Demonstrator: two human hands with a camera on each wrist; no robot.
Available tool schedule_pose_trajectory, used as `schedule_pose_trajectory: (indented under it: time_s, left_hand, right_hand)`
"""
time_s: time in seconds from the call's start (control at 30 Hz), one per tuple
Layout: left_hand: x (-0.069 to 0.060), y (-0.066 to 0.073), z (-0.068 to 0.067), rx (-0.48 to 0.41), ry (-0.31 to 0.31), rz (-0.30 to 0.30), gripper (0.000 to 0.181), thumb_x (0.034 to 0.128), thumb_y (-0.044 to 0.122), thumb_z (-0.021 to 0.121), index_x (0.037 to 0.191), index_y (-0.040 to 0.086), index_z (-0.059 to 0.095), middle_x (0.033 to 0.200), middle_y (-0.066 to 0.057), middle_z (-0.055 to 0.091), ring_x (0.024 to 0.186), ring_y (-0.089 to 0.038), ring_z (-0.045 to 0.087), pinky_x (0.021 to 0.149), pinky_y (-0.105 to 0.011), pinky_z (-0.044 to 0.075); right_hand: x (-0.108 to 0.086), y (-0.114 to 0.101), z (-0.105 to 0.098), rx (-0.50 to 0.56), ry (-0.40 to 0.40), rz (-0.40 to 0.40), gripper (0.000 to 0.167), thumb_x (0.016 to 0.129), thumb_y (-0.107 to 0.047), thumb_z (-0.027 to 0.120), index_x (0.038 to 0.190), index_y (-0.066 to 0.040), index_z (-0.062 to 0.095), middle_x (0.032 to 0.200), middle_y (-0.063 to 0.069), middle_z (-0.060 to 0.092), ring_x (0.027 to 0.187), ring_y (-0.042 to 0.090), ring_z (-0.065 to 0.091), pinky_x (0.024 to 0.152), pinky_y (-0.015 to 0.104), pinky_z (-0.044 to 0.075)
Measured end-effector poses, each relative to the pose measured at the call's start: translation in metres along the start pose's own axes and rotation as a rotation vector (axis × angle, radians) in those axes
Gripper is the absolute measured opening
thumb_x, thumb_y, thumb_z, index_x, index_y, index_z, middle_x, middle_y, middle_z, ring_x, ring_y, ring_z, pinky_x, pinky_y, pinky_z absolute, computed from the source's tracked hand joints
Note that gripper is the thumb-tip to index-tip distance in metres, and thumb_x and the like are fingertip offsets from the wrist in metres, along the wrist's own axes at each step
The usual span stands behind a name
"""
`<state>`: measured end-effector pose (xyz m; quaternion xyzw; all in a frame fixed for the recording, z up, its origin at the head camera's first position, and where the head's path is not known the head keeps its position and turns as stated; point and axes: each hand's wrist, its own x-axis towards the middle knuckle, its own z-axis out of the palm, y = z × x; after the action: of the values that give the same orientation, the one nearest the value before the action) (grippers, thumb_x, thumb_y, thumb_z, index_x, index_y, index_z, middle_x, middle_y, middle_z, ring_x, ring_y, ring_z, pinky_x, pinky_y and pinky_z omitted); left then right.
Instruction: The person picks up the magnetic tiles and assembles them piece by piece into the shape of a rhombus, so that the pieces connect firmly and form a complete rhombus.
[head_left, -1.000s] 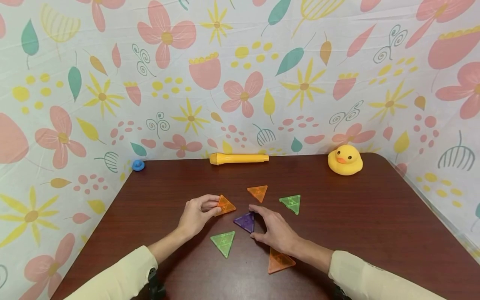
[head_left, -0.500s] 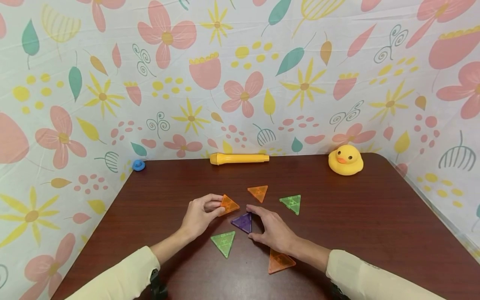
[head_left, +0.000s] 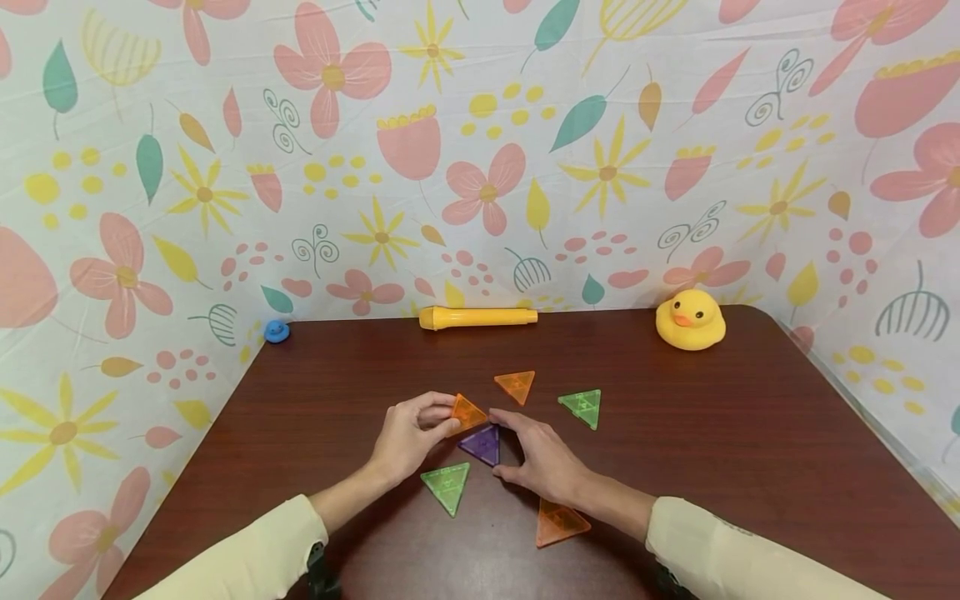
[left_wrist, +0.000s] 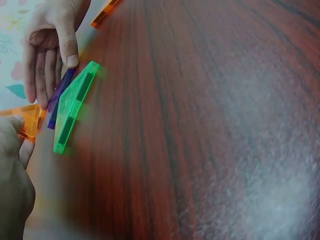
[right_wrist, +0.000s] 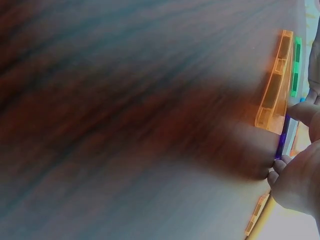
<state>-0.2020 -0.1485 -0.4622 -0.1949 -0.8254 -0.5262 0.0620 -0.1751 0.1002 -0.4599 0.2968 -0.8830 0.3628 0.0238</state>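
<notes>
My left hand (head_left: 408,435) pinches an orange translucent triangular magnetic tile (head_left: 468,412) between thumb and fingers. Just below it on the table lies a purple triangular tile (head_left: 482,445), its right-hand corners held between the thumb and fingers of my right hand (head_left: 549,460). The two tiles sit side by side with their edges very close; whether they touch I cannot tell. A green triangular tile (head_left: 447,487) lies flat below the purple one, and the left wrist view shows this green tile (left_wrist: 75,107) edge-on. Another orange tile (head_left: 558,525) is partly covered by my right wrist.
Farther back on the brown table (head_left: 712,433) lie an orange tile (head_left: 516,386) and a green tile (head_left: 582,407). Along the back edge are a yellow toy microphone (head_left: 478,317), a yellow rubber duck (head_left: 691,320) and a small blue duck (head_left: 277,331). A floral curtain (head_left: 480,108) hangs behind.
My left hand has slid the orange tile to the right. My right hand has shifted slightly left with the purple tile, so the two tiles are now closer together.
</notes>
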Motion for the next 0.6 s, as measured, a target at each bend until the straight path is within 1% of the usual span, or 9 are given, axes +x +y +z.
schedule_pose_trajectory:
  time_s: [0.13, 0.27, 0.47, 0.6]
  left_hand:
    - [0.000, 0.001, 0.002, 0.013, 0.004, -0.014, 0.028, 0.0919, 0.005, 0.083, 0.118, 0.014, 0.078, 0.103, 0.001, 0.081, 0.094, -0.010, 0.078, 0.080, -0.026, 0.062]
    - [-0.001, 0.001, 0.005, 0.016, 0.015, -0.015, 0.029, 0.0912, 0.004, 0.084, 0.118, 0.014, 0.078, 0.102, 0.001, 0.081, 0.094, -0.009, 0.078, 0.081, -0.026, 0.062]
    - [-0.003, -0.001, 0.009, 0.021, -0.011, -0.010, 0.029, 0.0915, 0.005, 0.084, 0.119, 0.013, 0.077, 0.104, 0.001, 0.081, 0.094, -0.010, 0.078, 0.081, -0.026, 0.062]
    - [-0.004, -0.001, 0.011, 0.031, -0.007, -0.005, 0.030, 0.0914, 0.005, 0.084, 0.119, 0.013, 0.077, 0.104, 0.001, 0.081, 0.094, -0.010, 0.078, 0.081, -0.026, 0.062]
  right_hand:
    - [0.001, -0.001, 0.000, 0.000, -0.005, 0.002, 0.081, 0.082, -0.005, 0.092, 0.150, 0.009, 0.050, 0.143, 0.021, 0.064, 0.130, 0.035, 0.063, 0.105, 0.050, 0.052]
    - [0.002, -0.002, 0.000, -0.011, -0.001, 0.004, 0.080, 0.082, -0.006, 0.093, 0.150, 0.008, 0.051, 0.144, 0.022, 0.062, 0.130, 0.036, 0.062, 0.105, 0.051, 0.052]
    - [0.003, -0.003, 0.000, -0.020, -0.005, 0.005, 0.078, 0.083, -0.007, 0.093, 0.148, 0.008, 0.053, 0.143, 0.021, 0.062, 0.128, 0.036, 0.063, 0.104, 0.051, 0.053]
    - [0.003, -0.003, 0.001, -0.017, -0.002, 0.008, 0.077, 0.083, -0.007, 0.092, 0.148, 0.008, 0.053, 0.142, 0.021, 0.063, 0.128, 0.036, 0.063, 0.104, 0.051, 0.053]
